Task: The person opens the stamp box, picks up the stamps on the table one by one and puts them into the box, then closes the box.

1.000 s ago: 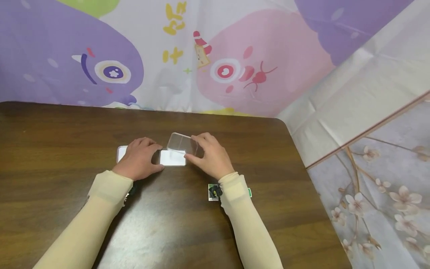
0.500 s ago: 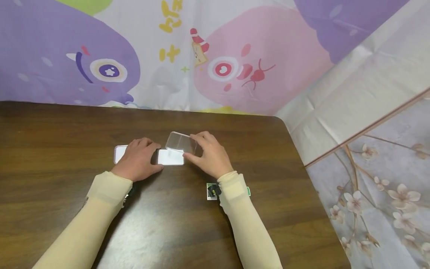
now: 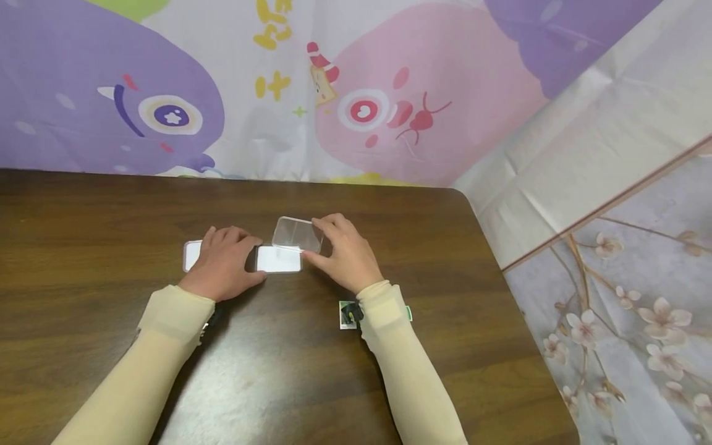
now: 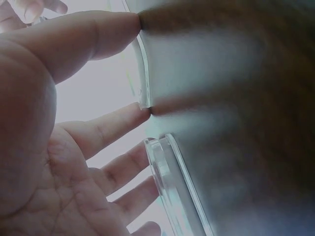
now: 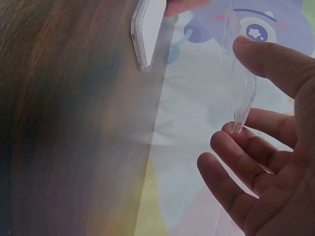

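In the head view a flat clear rectangular case (image 3: 279, 259) with a white face lies on the table. My left hand (image 3: 222, 262) holds its left end between thumb and forefinger; the left wrist view shows both fingertips at the case's clear edge (image 4: 143, 73). My right hand (image 3: 347, 256) pinches a clear plastic lid (image 3: 292, 232) by its right end, tilted over the case's far edge. In the right wrist view the lid (image 5: 241, 105) sits between thumb and fingers, apart from the white-faced case (image 5: 149, 29). A second white-faced case (image 3: 191, 254) is partly hidden behind my left hand.
The brown wooden table (image 3: 267, 377) has a rounded far right corner. Behind it hangs a cartoon-printed cloth (image 3: 267, 136), with a pale flowered sheet (image 3: 639, 321) to the right. A small green-and-white tag (image 3: 346, 308) shows beside my right wrist.
The head view has swung slightly right, so everything sits a little further left. Both hands keep their holds, with the lid in much the same tilt over the case.
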Available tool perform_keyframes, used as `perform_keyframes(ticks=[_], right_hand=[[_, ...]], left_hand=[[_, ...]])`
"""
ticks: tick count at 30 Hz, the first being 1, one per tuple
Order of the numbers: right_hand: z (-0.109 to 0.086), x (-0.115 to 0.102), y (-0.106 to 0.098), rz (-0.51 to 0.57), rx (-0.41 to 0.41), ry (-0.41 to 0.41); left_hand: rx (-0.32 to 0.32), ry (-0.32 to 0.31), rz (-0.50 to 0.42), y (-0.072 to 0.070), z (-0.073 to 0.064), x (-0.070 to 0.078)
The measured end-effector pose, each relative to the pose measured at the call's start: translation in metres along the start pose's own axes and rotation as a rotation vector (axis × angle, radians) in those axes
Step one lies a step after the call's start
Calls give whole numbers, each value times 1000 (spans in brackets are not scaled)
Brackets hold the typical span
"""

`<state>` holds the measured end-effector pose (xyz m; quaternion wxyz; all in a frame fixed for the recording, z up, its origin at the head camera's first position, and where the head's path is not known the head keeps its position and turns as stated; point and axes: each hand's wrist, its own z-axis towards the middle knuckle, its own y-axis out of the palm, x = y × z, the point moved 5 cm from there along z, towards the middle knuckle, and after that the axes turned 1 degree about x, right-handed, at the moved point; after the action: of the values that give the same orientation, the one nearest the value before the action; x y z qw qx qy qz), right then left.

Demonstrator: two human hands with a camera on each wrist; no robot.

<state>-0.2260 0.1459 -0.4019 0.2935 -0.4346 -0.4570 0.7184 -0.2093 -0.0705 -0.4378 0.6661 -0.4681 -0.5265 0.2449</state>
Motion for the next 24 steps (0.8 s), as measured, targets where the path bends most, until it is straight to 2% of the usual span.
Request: perform_keyframes(ticks=[24], right_hand=[[0, -1, -8, 36, 63, 33]], left_hand=[[8, -14, -5, 1, -1, -1]])
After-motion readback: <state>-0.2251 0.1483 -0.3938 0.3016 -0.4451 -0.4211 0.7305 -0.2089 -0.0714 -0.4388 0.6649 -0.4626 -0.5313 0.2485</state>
